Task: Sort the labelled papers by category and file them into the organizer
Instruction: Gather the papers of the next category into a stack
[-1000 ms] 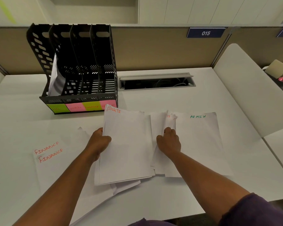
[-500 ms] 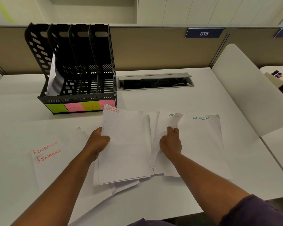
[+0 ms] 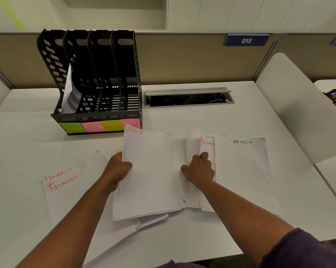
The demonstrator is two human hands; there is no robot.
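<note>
Lying right of the left hand's (image 3: pixel 117 169) grip, seemingly lifted: SPORTS stack (image 3: pixel 149 175).

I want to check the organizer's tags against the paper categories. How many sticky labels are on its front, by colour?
On the front of the black organizer:
Green labels: 2
Pink labels: 2
Total: 4, alternating green, pink, green, pink from left to right. The SPORTS papers, which the left hand grips, hide part of the rightmost pink one.
</note>
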